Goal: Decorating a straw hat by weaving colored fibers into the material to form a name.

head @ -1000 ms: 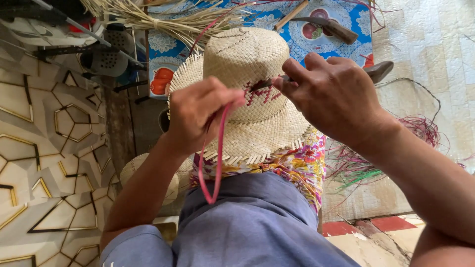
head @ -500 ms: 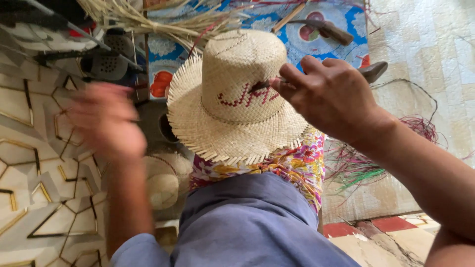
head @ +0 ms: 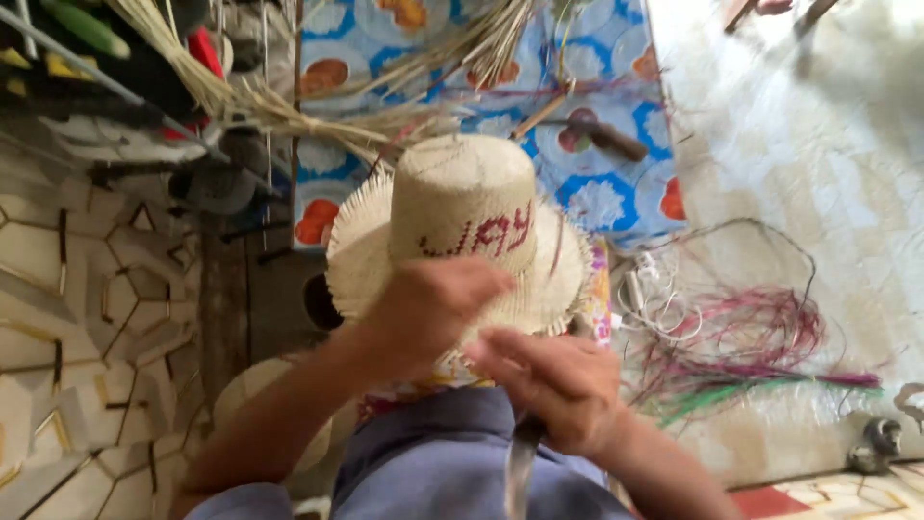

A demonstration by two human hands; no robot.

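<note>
Two hands at one woven straw hat (head: 462, 226), propped on the lap; left hand (head: 433, 303) curled against the brim, grip blurred, cannot tell; right hand (head: 558, 385) closed round a thin blade-like tool (head: 520, 467); risk judged: tool nicking brim, hat sliding off.

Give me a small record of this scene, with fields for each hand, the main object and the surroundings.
left hand: left hand on the brim of the straw hat
right hand: right hand below the brim, gripping a thin metal tool
hat: pale woven straw, red stitching on crown
surroundings: coloured strands on the mat, loose straw bundle behind the hat
</note>
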